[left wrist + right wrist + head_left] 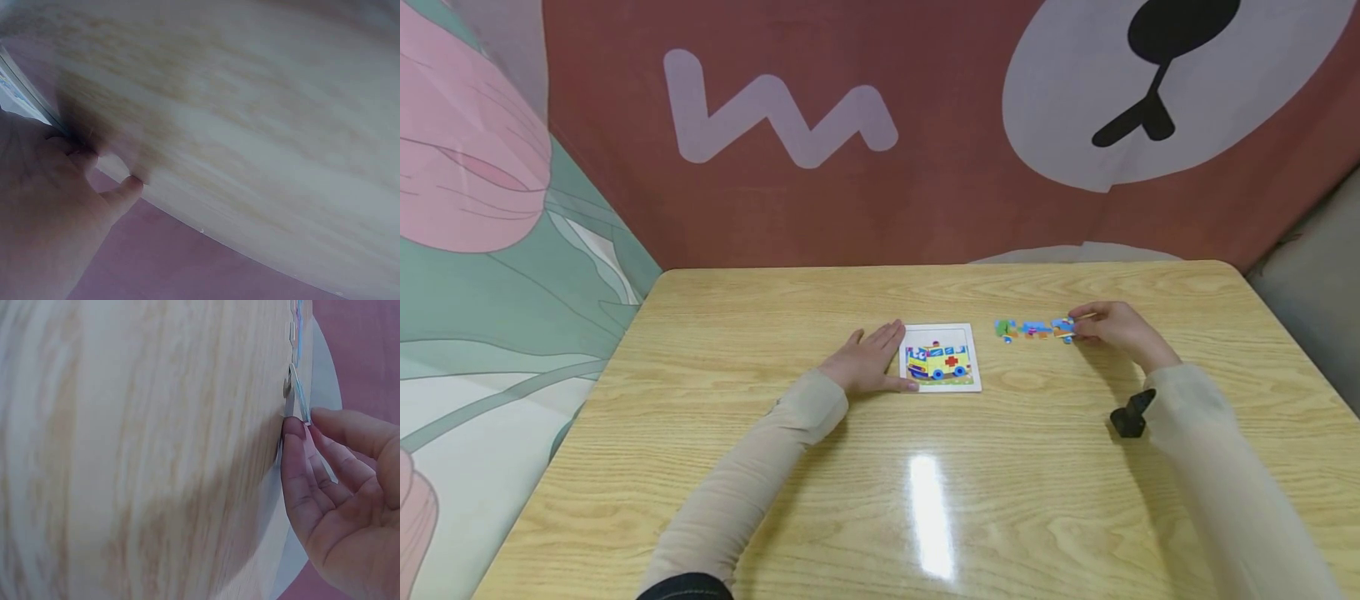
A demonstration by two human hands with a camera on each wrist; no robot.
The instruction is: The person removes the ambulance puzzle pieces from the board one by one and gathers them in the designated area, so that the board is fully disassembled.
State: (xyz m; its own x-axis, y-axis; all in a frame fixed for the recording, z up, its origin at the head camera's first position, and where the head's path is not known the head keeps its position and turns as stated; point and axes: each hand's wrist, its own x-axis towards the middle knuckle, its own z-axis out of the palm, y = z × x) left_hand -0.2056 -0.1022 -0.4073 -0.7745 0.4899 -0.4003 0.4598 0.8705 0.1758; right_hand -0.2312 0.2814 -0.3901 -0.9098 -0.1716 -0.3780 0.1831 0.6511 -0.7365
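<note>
From the head view, my left fingers (892,333) lie straight and flat along the near side of the white puzzle frame (975,358), thumb over its lower corner, steadying rather than gripping. Just beyond those fingers, inside the frame, the ambulance picture (942,364) fills the lower part, wheels and red cross in place; the band above it, level with my fingertips, shows pale and bare. I judge the work well past halfway, with only the top of the picture left to fill. My right fingers (1090,309) pinch the blue-and-orange piece (1063,327), the nearest in a short row outside the frame; past it, farther from these fingers, lie the blue-and-pink piece (1035,328) and the green piece (1004,328), all apart from the frame. Whether each is a single piece I cannot tell. From the left wrist, only a sliver of the frame shows beside my fingers, the rest being bare surface (250,156); nothing of progress can be read here. From the right wrist, the held piece stands tilted between my fingertips, one end by the row beyond them, so this one is not yet in the frame.
</note>
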